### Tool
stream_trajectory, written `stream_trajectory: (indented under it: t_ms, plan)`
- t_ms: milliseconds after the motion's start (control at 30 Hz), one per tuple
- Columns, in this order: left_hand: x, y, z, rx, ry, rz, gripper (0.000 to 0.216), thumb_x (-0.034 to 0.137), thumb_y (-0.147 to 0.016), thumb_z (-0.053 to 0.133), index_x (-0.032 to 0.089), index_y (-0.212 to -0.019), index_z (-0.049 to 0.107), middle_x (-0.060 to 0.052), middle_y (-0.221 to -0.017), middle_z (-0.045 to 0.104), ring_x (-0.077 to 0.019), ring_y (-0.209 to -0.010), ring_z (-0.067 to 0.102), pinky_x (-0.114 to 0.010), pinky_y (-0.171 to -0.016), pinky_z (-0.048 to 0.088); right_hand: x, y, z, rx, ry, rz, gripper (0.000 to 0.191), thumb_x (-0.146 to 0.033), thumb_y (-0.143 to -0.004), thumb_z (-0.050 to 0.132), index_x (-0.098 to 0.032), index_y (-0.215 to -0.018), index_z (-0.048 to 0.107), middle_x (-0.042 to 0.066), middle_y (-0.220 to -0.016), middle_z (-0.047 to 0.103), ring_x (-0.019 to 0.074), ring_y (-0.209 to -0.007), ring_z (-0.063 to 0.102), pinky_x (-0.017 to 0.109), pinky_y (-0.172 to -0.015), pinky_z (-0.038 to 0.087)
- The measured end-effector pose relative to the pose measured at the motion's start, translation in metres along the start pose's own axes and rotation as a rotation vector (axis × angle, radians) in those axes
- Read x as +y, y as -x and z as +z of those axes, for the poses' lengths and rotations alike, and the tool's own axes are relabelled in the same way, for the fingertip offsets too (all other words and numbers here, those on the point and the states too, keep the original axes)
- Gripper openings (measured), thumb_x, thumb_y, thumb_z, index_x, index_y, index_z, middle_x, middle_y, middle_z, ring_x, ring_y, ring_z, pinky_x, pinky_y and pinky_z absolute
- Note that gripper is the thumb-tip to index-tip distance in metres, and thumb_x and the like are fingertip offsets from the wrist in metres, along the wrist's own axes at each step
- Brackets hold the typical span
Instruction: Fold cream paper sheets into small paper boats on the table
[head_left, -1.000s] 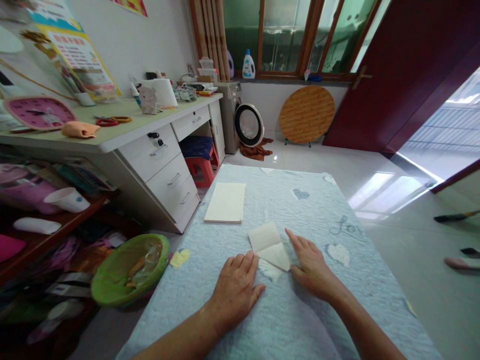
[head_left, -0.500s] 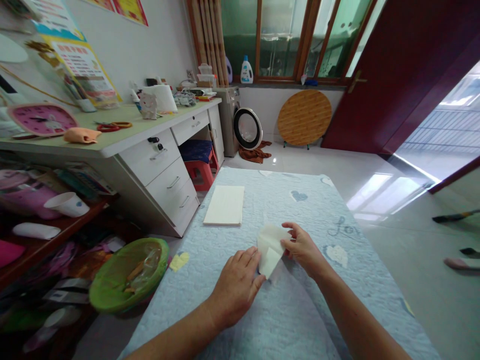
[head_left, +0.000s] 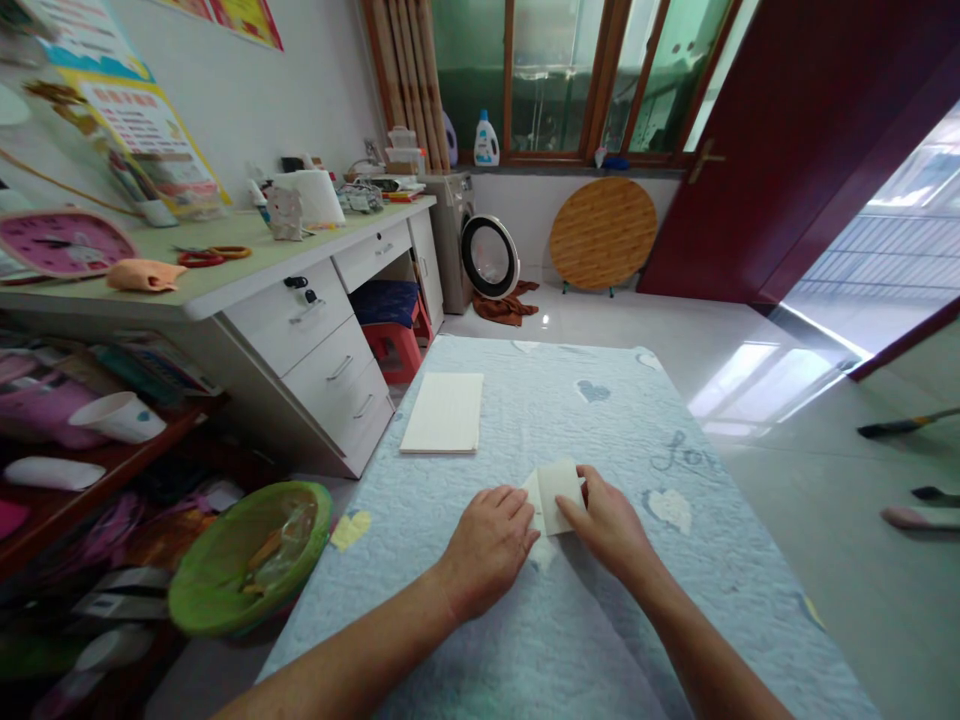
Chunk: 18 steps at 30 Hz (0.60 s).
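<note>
A small pale sheet of paper (head_left: 559,498), partly folded, is between my hands over the bed-like padded cover. At its right edge, my right hand (head_left: 607,515) pinches the paper, thumb in front and fingers behind. My left hand (head_left: 491,540) holds the paper's left side, its fingers close together and curled over that edge. Part of the paper's left side is hidden under those fingers. Beyond my left hand, a pad of cream paper (head_left: 442,413) lies flat.
The pale blue quilted cover (head_left: 600,430) spreads under everything. On the left stand a green basket (head_left: 180,590), a shelf with a paper cup (head_left: 120,415), and a white desk (head_left: 300,340) bearing scissors (head_left: 202,257) and a pink clock (head_left: 67,243). A washing machine (head_left: 448,240) stands behind.
The paper was a wider, rounded shape with a point toward me; now its right part shows as a folded rectangular flap. My left hand has shifted slightly right, its thumb drawn in.
</note>
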<state>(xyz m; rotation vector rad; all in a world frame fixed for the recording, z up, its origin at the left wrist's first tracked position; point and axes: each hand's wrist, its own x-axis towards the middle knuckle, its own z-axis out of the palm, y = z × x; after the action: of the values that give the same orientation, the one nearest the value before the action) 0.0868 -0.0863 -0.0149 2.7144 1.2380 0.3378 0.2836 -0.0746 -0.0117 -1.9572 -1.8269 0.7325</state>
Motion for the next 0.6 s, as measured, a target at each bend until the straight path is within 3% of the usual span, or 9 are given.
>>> stream_trajectory:
  t_ms: [100,200,400,600]
  plan:
    - [-0.001,-0.01,-0.002,-0.027,-0.033,0.013,0.014,0.021,-0.098,0.046,0.019,-0.101,0.059,-0.005,-0.103,0.064,-0.0229,-0.1,0.057,-0.04,-0.092,0.047,0.001,-0.009,0.003,0.088,0.043,0.051,0.04,-0.035,-0.088,0.052,-0.01,-0.118,0.057,0.008,-0.081,0.068,0.0233,-0.076,0.063,0.031,-0.07,0.041]
    - [-0.003,-0.016,0.003,-0.02,-0.072,0.019,0.013,0.018,-0.097,0.047,0.019,-0.101,0.06,-0.005,-0.101,0.064,-0.0228,-0.098,0.056,-0.038,-0.09,0.047,0.005,-0.015,0.011,0.192,0.019,0.064,0.041,-0.034,-0.087,0.053,-0.01,-0.12,0.058,0.006,-0.078,0.067,0.0226,-0.074,0.062,0.031,-0.07,0.041]
    - [-0.008,-0.014,0.016,0.041,-0.095,0.028,0.031,0.02,-0.098,0.043,0.018,-0.127,0.055,-0.008,-0.135,0.057,-0.0248,-0.117,0.051,-0.04,-0.096,0.045,0.011,-0.019,0.025,0.298,-0.084,-0.004,0.051,-0.028,-0.08,0.055,-0.011,-0.129,0.052,0.007,-0.086,0.066,0.0217,-0.078,0.06,0.031,-0.074,0.044]
    - [-0.013,-0.017,0.014,-0.005,-0.071,0.03,0.041,0.019,-0.095,0.046,0.02,-0.136,0.049,-0.005,-0.146,0.05,-0.0254,-0.12,0.048,-0.042,-0.097,0.044,0.011,-0.022,0.029,0.322,-0.023,-0.018,0.052,-0.026,-0.079,0.056,-0.007,-0.127,0.053,0.008,-0.086,0.064,0.0239,-0.082,0.058,0.034,-0.078,0.043]
